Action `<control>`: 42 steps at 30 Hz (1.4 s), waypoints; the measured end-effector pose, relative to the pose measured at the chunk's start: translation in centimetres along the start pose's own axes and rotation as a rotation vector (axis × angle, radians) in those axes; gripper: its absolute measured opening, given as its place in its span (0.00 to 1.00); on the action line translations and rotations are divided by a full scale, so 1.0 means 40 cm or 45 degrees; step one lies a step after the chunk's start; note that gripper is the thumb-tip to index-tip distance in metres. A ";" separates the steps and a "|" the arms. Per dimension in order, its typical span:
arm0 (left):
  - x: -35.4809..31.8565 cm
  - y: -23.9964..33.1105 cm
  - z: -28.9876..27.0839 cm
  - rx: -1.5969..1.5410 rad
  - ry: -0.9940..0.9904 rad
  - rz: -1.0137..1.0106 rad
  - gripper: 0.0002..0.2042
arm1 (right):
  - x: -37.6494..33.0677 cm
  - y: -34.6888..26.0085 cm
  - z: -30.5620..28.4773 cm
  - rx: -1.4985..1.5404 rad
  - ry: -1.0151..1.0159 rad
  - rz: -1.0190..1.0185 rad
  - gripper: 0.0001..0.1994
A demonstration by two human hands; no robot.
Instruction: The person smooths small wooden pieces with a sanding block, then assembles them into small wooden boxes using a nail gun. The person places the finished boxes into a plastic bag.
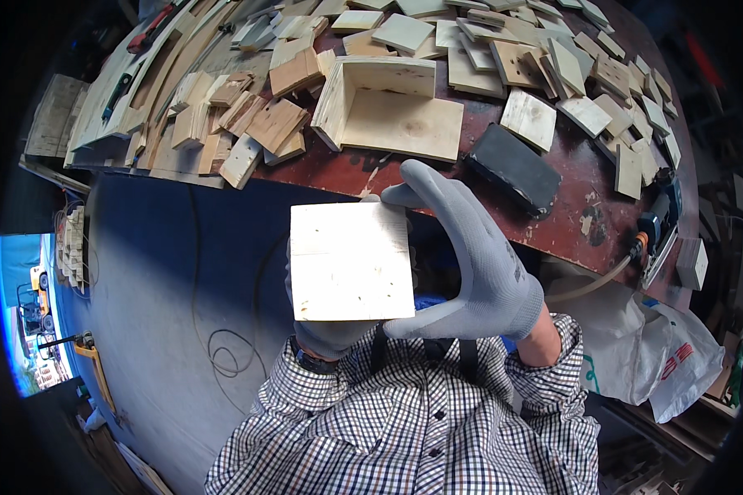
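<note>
The board is up off the surface, left hand behind it with grip hidden, right hand spread at its edge; the box looks part-built, many pieces lying loose.

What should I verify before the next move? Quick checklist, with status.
1. Square wooden board supported: ok, the left hand holds it from behind, mostly hidden.
2. Right hand in firm contact: cannot tell; index finger and thumb reach its top and bottom edges.
3. Hands covered: ok, both gray-gloved.
4. Board face unmarked: not ok, small dark marks show.
5. Air nailer clear of hands: ok, it sits apart at the right end of the red table.
6. Wooden box closed on its right: not ok, open there.
</note>
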State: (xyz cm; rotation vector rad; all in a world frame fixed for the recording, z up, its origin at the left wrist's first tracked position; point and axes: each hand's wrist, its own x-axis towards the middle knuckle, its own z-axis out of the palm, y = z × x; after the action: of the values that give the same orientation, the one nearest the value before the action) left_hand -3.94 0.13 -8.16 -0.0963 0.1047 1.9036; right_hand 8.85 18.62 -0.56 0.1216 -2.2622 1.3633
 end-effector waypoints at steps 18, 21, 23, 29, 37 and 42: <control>-0.039 -0.019 0.062 0.214 -0.200 -0.010 0.46 | -0.035 -0.018 0.022 -0.044 -0.078 -0.161 0.71; -0.028 -0.017 0.050 0.175 -0.303 -0.028 0.49 | -0.041 -0.018 0.016 -0.079 -0.105 -0.155 0.66; -0.017 -0.011 0.039 0.163 -0.359 -0.026 0.51 | -0.053 -0.017 0.004 -0.079 -0.137 -0.107 0.63; -0.001 0.020 0.061 0.588 -0.161 0.091 0.53 | -0.110 0.007 -0.023 0.066 -0.100 0.057 0.65; 0.007 -0.022 0.124 1.268 0.268 0.352 0.47 | -0.122 -0.022 0.058 0.192 0.031 0.515 0.59; 0.001 -0.037 0.159 1.247 0.423 0.319 0.45 | -0.124 -0.017 0.092 0.308 0.141 0.577 0.52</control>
State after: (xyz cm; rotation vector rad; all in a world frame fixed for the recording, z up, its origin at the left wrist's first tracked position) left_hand -2.65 1.43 -1.89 0.2793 1.2953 1.8681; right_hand 12.08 14.29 -3.67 -0.4008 -2.1000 1.8208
